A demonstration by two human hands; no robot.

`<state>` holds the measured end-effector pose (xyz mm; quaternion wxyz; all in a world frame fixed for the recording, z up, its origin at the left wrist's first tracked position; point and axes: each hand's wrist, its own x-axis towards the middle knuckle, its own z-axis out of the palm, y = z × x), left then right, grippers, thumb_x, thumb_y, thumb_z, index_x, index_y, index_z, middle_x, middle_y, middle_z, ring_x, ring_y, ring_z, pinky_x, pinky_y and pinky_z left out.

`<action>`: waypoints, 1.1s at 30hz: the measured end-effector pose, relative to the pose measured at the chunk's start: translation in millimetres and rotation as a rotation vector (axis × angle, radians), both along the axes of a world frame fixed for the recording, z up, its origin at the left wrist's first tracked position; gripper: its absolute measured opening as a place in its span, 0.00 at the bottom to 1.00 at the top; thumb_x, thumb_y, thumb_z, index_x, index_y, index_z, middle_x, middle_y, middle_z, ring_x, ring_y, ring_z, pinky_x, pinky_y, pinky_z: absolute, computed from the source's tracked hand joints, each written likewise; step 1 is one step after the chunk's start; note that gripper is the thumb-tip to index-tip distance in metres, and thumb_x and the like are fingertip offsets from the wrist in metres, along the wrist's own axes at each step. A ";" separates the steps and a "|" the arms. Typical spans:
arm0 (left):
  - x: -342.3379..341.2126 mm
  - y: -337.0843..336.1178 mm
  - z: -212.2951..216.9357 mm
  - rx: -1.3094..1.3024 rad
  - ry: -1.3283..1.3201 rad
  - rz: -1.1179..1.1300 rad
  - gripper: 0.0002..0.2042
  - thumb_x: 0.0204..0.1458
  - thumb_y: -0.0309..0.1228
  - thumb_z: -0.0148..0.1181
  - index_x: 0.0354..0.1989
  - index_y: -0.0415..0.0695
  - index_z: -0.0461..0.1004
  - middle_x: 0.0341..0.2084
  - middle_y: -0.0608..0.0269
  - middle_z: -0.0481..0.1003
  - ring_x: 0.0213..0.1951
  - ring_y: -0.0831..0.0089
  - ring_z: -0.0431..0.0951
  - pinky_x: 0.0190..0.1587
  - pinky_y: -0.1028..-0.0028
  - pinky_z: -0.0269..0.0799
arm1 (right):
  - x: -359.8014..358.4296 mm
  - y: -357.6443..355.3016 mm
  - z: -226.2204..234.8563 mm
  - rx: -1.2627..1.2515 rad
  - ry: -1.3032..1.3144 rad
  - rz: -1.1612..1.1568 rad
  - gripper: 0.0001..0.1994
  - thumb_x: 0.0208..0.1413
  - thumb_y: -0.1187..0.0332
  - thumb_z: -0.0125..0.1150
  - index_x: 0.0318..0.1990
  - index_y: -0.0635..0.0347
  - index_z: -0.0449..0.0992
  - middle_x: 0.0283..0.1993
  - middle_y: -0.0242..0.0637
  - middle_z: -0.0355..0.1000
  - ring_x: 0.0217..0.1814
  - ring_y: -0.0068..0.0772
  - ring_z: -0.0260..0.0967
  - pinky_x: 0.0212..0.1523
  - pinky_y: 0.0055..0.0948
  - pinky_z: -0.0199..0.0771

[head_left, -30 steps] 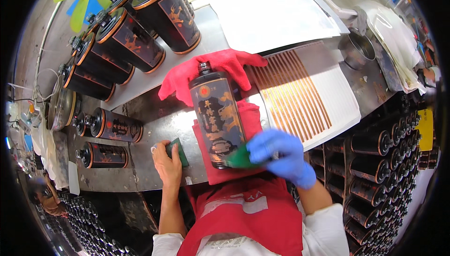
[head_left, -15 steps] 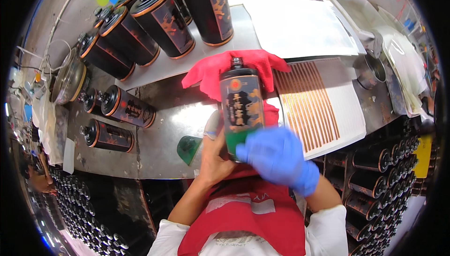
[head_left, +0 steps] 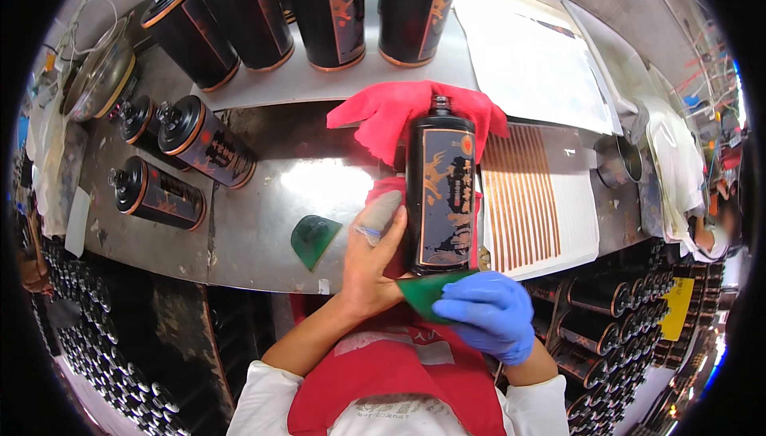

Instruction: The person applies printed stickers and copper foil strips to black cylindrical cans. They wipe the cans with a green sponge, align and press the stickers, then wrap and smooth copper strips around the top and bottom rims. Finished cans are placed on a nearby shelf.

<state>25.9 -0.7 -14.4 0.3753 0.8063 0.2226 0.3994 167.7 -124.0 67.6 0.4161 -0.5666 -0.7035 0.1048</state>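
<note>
I have the black bottle (head_left: 441, 197) lying face up on red cloth (head_left: 375, 121), its neck pointing away from me. My left grip (head_left: 372, 254), a hand with a pale cover on one finger, sits right at the bottle's left side, thumb beside its edge; from this view I cannot tell whether it is clasped around the body or only resting there. My right grip (head_left: 487, 315), gloved in blue, is closed on a green scraper (head_left: 424, 295), with its blade just below the bottle's base. So the bottle lies to the right of my left grip and beyond my right one. Left of the bottle, a second scraper (head_left: 315, 238) lies on the metal counter (head_left: 263, 232). Right of the bottle, I see a white sheet (head_left: 576, 213) carrying copper-coloured strips (head_left: 523, 197).
</note>
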 end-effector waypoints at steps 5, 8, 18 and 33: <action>-2.3 4.4 6.3 0.067 -0.014 0.005 0.38 0.28 0.30 0.74 0.54 0.34 0.67 0.52 0.40 0.65 0.54 0.47 0.65 0.55 0.59 0.60 | 17.5 26.8 11.1 0.064 -0.268 -0.181 0.19 0.32 0.76 0.67 0.39 0.53 0.78 0.35 0.32 0.72 0.32 0.33 0.71 0.29 0.26 0.71; 0.9 8.3 2.5 0.107 -0.063 -0.003 0.36 0.29 0.31 0.72 0.53 0.34 0.66 0.51 0.42 0.65 0.53 0.47 0.66 0.55 0.56 0.59 | 1.5 12.3 12.9 -0.081 -0.472 0.040 0.20 0.34 0.70 0.64 0.41 0.45 0.78 0.38 0.25 0.72 0.34 0.25 0.70 0.28 0.23 0.70; 0.2 11.8 0.2 0.088 -0.099 -0.007 0.37 0.29 0.32 0.72 0.53 0.34 0.66 0.50 0.42 0.65 0.52 0.47 0.66 0.54 0.56 0.60 | 8.9 23.7 28.4 -0.112 -0.299 0.009 0.22 0.30 0.70 0.68 0.40 0.44 0.78 0.35 0.26 0.72 0.30 0.28 0.71 0.26 0.24 0.71; -1.2 19.0 3.6 0.092 -0.055 -0.011 0.36 0.27 0.32 0.75 0.50 0.32 0.68 0.44 0.43 0.72 0.44 0.48 0.73 0.49 0.59 0.66 | 88.6 136.8 36.3 -0.026 0.030 -0.341 0.11 0.44 0.75 0.65 0.37 0.62 0.75 0.33 0.38 0.71 0.32 0.30 0.70 0.34 0.24 0.71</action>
